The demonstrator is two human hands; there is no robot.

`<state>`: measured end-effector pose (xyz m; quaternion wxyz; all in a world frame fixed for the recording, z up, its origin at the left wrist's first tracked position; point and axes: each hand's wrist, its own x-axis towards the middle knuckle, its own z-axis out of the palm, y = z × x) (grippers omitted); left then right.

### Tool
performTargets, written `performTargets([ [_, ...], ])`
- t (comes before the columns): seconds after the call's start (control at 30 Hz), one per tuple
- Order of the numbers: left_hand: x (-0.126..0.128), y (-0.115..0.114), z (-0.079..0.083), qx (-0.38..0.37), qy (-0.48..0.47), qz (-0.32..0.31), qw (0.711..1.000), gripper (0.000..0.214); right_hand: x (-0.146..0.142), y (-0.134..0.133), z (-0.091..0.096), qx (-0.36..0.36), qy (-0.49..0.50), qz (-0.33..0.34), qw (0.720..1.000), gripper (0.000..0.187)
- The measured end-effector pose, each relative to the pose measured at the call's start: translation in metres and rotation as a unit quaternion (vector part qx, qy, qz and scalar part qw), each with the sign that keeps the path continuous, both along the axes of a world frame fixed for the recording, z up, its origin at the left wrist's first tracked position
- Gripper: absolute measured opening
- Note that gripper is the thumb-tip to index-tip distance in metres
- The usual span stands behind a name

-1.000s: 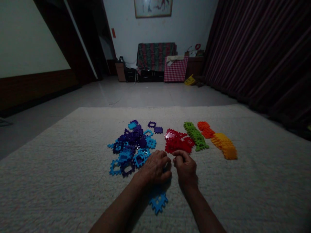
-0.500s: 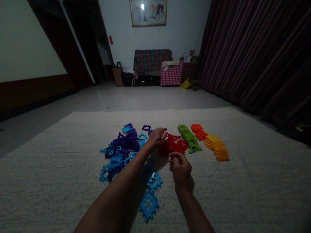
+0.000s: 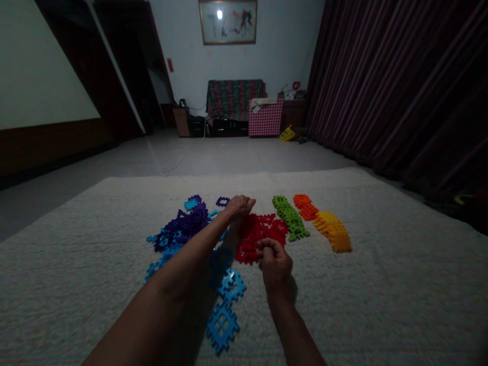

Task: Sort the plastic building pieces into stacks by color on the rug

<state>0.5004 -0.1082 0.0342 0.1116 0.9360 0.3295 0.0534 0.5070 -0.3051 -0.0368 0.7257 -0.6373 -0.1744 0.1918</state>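
I sit on a white rug (image 3: 381, 284) with plastic interlocking tiles laid out before me. My left hand (image 3: 239, 205) reaches forward past the purple and blue pile (image 3: 183, 226), fingers curled over a small purple tile that I can barely make out. My right hand (image 3: 273, 264) is closed in a pinch at the near edge of the red tile group (image 3: 259, 231). A chain of joined blue tiles (image 3: 224, 305) lies under my left forearm.
Right of the red tiles lie a green row (image 3: 288, 217), an orange row (image 3: 304, 205) and a yellow row (image 3: 332, 231). Dark curtains (image 3: 400, 91) hang at the right. A covered couch (image 3: 234, 99) and a checked box (image 3: 265, 117) stand by the far wall.
My left hand left the spot beside the right hand and stretched forward to the far edge of the pile. The right hand stayed at the red tiles. My head tilted slightly.
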Motion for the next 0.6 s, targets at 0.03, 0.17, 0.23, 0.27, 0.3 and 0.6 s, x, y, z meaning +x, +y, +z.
performTargets([
  [0.03,-0.001,0.005,0.001,0.013,0.004,0.016,1.0,0.047,0.0,0.0,0.001,-0.004,0.0,0.001,1.0,0.021],
  [0.17,-0.01,0.024,-0.005,0.043,0.031,0.063,0.997,0.041,0.001,-0.002,0.003,-0.015,-0.003,0.005,1.0,0.021],
  [0.23,-0.016,0.028,-0.013,0.048,0.049,0.07,0.995,0.041,0.0,-0.002,0.003,-0.013,-0.004,0.006,1.0,0.021],
  [0.27,-0.019,0.028,-0.017,0.05,0.057,0.071,0.995,0.042,0.0,-0.002,0.003,-0.011,-0.005,0.006,1.0,0.021],
  [0.3,-0.022,0.027,-0.02,0.052,0.064,0.071,0.994,0.042,0.0,-0.002,0.003,-0.009,-0.006,0.005,1.0,0.021],
  [0.6,-0.047,0.028,-0.017,0.066,0.099,0.099,0.988,0.035,0.0,-0.002,0.005,-0.011,-0.004,0.011,1.0,0.023],
])
